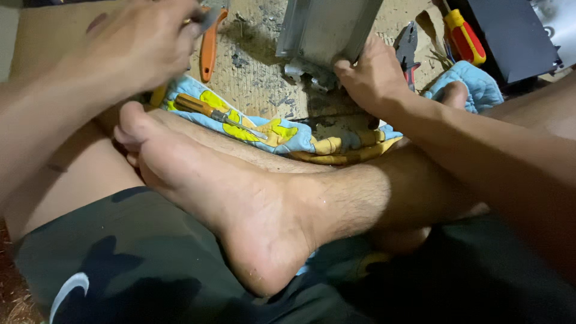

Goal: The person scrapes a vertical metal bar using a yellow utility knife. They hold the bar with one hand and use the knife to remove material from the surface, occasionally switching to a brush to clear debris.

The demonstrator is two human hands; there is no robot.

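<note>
1. A grey metal channel point(327, 27) stands upright on the worn floor point(255, 72) at the far middle, with a rough bracket at its foot.
2. The right hand point(372, 75) is closed around the channel's lower right edge, fingers wrapped over the bottom.
3. The left hand point(135, 45), far left and blurred, is curled around something metal; what it is I cannot tell.
4. Just beside that hand lies an orange-handled tool point(209, 48).
5. Nearer, a screwdriver point(219, 114) rests on a blue and yellow cloth point(288, 135).
6. Far right lie pliers point(408, 51) and a red and yellow screwdriver point(465, 36).
7. A bare foot point(228, 192) crosses the near middle.
</note>
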